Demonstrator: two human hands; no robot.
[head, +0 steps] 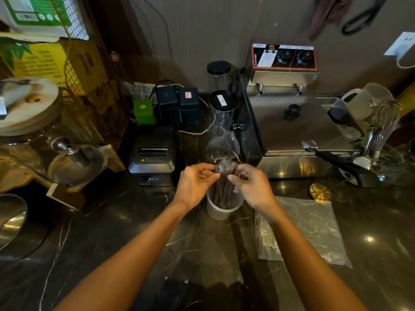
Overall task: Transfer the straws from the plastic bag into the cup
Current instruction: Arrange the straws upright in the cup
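Both hands' fingers (215,176) pinch the straws (224,187) upright, apparently gathering them into the cup (221,209) just below.

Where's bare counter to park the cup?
Free: dark counter left of the cup, in front of the printer. Also the strip below the cup, beside the bag. Crowded: right, by the fryer, tongs and whisk.

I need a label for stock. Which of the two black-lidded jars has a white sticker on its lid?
The nearer jar, beside the fryer; the one behind it has a plain black lid.
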